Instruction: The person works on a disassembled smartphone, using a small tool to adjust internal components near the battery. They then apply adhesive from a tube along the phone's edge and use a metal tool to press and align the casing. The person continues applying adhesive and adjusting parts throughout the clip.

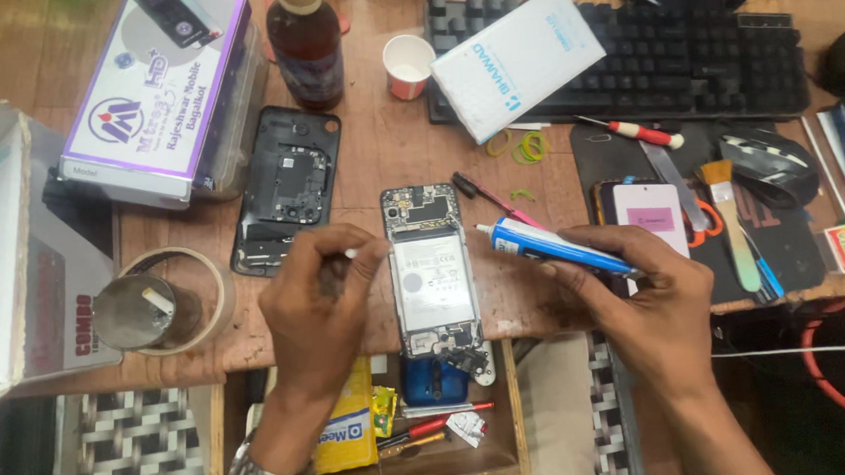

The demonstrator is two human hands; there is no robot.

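Note:
An opened phone (429,266) lies face down at the desk's front edge, its white battery and circuit boards exposed. My right hand (637,289) grips a blue and white glue tube (548,245), its white nozzle pointing left at the phone's upper right side. My left hand (318,306) rests just left of the phone and pinches a small white cap (351,254) near the phone's left edge. A black back cover (287,187) lies to the upper left.
A tape roll with a metal cup (161,301) sits at left, boxes (159,87) behind it. A brown bottle (305,46), paper cup (407,65), keyboard (644,57), white box (519,57), screwdriver (634,132), brush (730,217) and another phone (650,211) crowd the right. An open drawer (422,416) lies below.

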